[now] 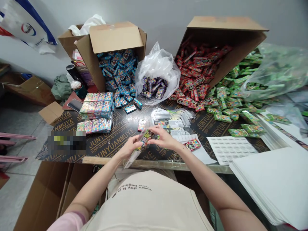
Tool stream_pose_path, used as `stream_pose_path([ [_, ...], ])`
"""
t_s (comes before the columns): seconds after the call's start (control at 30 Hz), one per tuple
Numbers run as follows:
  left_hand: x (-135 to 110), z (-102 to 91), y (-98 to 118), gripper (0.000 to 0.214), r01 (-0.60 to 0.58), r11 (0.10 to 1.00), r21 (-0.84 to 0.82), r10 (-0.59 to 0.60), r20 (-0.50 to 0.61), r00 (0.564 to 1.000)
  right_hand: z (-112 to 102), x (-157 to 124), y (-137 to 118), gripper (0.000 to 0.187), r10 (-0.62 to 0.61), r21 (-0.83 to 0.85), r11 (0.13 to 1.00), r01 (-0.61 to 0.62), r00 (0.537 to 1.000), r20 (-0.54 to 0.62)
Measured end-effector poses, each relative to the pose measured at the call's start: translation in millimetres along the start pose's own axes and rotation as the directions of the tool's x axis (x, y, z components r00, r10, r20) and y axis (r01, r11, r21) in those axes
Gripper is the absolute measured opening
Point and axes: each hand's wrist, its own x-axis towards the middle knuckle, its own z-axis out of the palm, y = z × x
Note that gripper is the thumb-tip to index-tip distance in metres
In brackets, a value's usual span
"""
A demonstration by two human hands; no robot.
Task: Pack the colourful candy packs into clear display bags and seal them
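Pinching a clear sleeve, left hand and right hand apparently work its far end near front edge of counter; next move likely needs steady left support.

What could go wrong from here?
1. The sleeve in the hands shows over the front edge of the table, so anything slipping out might fall.
2. Spilled red packs lie against the green packs, so colours could get mixed.
3. The stack at left looks unsupported in front; a bump might topple it.
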Motion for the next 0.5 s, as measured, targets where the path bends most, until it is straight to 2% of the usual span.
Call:
stream_pose_path([
  [0.1,-1.0,-1.7,-0.9,0.049,0.030,0.999,0.036,-0.028,-0.034,0.999,2.4,-0.2,-2.2,0.048,0.022,0.028,0.999,-0.022,1.000,0.011],
  [0.17,-0.1,-1.1,-2.5,0.048,0.032,0.999,0.021,-0.030,-0.076,0.997,8.7,2.0,-6.0,0.037,0.074,0.048,0.996,-0.069,0.990,-0.122],
  [0.2,0.8,-0.9,-3.2,0.048,0.031,1.000,0.005,-0.030,-0.102,0.994,13.3,3.4,-8.0,0.035,0.119,0.070,0.992,-0.105,0.963,-0.243],
  [0.27,2.5,-1.0,-4.2,0.047,0.040,0.998,-0.038,-0.045,-0.167,0.985,24.1,5.9,-11.3,0.044,0.248,0.197,0.965,-0.172,0.843,-0.477],
  [0.3,3.0,-1.3,-4.6,0.047,0.048,0.997,-0.055,-0.058,-0.198,0.979,29.7,6.9,-12.3,0.051,0.329,0.307,0.933,-0.187,0.790,-0.517],
  [0.33,3.1,-1.8,-4.8,0.048,0.053,0.997,-0.063,-0.066,-0.223,0.973,35.0,7.5,-12.9,0.055,0.411,0.432,0.880,-0.196,0.771,-0.487],
  [0.4,2.2,-2.6,-4.6,0.048,0.054,0.998,-0.036,-0.062,-0.244,0.968,43.3,8.0,-13.2,0.052,0.509,0.649,0.725,-0.230,0.814,-0.280],
  [0.47,0.4,-2.5,-3.2,0.046,0.029,0.995,0.097,-0.003,-0.260,0.966,47.0,8.2,-13.1,0.043,0.523,0.741,0.615,-0.269,0.843,-0.128],
  [0.5,-0.3,-2.1,-2.0,0.045,0.010,0.981,0.194,0.044,-0.273,0.961,46.9,8.5,-13.0,0.040,0.530,0.751,0.602,-0.270,0.839,-0.123],
])
